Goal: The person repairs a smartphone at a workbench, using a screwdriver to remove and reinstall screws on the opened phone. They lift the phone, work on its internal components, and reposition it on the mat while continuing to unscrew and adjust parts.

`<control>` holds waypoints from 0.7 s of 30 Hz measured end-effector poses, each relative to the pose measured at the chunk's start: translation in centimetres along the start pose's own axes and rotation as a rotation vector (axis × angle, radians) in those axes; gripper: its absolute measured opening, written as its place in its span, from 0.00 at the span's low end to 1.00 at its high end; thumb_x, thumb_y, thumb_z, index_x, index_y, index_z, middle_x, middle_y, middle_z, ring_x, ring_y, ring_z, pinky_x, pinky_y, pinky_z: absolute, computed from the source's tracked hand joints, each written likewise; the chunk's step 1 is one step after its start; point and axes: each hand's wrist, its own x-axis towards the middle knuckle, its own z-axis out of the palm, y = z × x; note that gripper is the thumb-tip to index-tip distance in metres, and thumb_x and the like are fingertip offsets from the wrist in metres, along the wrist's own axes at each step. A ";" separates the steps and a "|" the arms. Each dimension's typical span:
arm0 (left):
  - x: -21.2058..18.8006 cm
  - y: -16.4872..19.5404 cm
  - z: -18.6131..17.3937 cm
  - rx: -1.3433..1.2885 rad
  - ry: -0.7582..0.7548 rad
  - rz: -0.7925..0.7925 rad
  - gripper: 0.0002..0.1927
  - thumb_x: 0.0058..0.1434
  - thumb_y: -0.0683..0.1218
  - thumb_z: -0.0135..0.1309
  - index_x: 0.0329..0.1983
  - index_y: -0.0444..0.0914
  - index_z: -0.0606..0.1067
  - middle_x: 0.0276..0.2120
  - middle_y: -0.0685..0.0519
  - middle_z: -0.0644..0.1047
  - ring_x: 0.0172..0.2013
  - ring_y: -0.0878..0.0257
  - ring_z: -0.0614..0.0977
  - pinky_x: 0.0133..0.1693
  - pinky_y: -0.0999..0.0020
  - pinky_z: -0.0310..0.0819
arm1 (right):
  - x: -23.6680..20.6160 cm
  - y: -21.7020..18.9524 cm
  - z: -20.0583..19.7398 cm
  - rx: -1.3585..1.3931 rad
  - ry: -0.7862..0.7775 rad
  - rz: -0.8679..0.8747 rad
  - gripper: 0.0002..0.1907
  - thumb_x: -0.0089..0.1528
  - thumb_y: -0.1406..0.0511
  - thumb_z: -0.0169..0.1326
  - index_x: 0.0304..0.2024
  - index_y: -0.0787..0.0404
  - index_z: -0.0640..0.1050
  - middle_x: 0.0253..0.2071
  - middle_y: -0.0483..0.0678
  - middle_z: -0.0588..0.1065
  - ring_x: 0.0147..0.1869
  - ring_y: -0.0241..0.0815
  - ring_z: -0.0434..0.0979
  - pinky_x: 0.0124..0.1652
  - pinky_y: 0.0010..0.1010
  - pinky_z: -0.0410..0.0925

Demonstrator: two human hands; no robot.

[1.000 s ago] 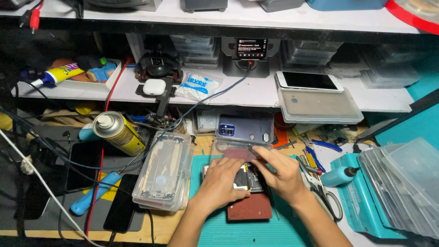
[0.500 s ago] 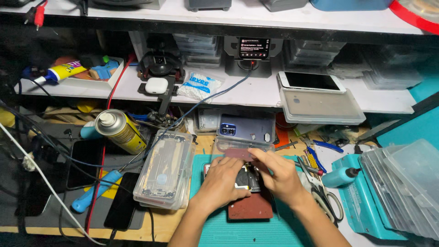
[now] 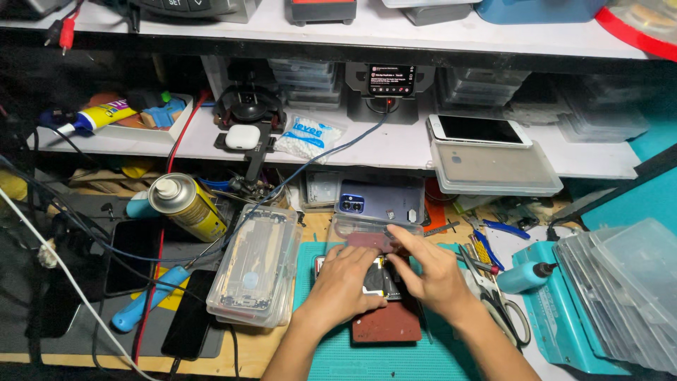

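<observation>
An opened phone (image 3: 381,281), its dark innards exposed, lies on a reddish-brown pad (image 3: 386,323) at the middle of a teal work mat (image 3: 430,360), and both of the person's hands are pressed down over it. The left hand (image 3: 343,286) lies flat and mostly spread across the phone's left side, pinning it rather than gripping it. The right hand (image 3: 429,271) curls over the right side, fingertips bent onto the device; whether a small tool or part sits under those fingers cannot be told.

Compared with a second ago little has shifted: the phone keeps its place on the pad, and the two hands have only drawn slightly closer over it, which reads as fine, close work going on in one spot, not a change of step.

Just behind the phone rests a small clear tray (image 3: 367,229), and behind that a blue-grey phone back (image 3: 381,201). Left of the mat sits a clear plastic case (image 3: 257,264) with a frame inside, and beyond it a yellow spray can (image 3: 189,206) lies tilted. A blue-handled screwdriver (image 3: 144,305) and a dark phone (image 3: 192,314) lie further left. Right of the mat are scissors (image 3: 504,310), a small teal bottle (image 3: 525,276) and stacked clear boxes (image 3: 620,289).
</observation>
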 end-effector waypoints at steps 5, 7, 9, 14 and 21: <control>-0.3 0.2 0.4 0.030 0.053 0.010 0.44 0.37 0.51 0.75 0.58 0.34 0.71 0.50 0.44 0.77 0.55 0.47 0.75 0.62 0.46 0.57 | -1.0 0.0 0.1 0.262 0.082 0.151 0.30 0.59 0.76 0.58 0.65 0.68 0.68 0.42 0.52 0.83 0.45 0.41 0.87 0.45 0.28 0.78; -0.5 0.2 0.4 0.029 0.061 0.024 0.45 0.37 0.51 0.75 0.58 0.33 0.71 0.51 0.43 0.76 0.56 0.47 0.74 0.63 0.44 0.56 | -1.2 0.3 0.1 0.336 0.189 0.222 0.29 0.60 0.76 0.57 0.64 0.69 0.67 0.44 0.54 0.82 0.47 0.40 0.85 0.49 0.28 0.77; -0.7 0.2 0.6 0.031 0.069 0.028 0.45 0.38 0.51 0.75 0.60 0.33 0.70 0.52 0.43 0.76 0.56 0.47 0.74 0.63 0.44 0.55 | -1.1 1.0 0.3 0.389 0.242 0.285 0.23 0.61 0.76 0.56 0.60 0.70 0.70 0.45 0.54 0.82 0.49 0.39 0.84 0.50 0.28 0.77; -1.1 0.2 0.9 0.046 0.099 0.056 0.46 0.41 0.52 0.74 0.62 0.31 0.69 0.55 0.42 0.75 0.58 0.47 0.73 0.64 0.44 0.55 | 0.8 3.5 0.9 0.186 0.234 0.157 0.09 0.59 0.75 0.62 0.43 0.68 0.80 0.46 0.53 0.81 0.49 0.40 0.82 0.49 0.29 0.74; -1.2 0.1 0.3 0.005 0.185 0.077 0.44 0.46 0.56 0.70 0.62 0.29 0.69 0.57 0.39 0.73 0.59 0.44 0.72 0.65 0.42 0.51 | 2.7 4.3 3.4 0.164 0.119 0.351 0.07 0.58 0.71 0.63 0.38 0.67 0.83 0.36 0.49 0.84 0.38 0.35 0.84 0.41 0.26 0.74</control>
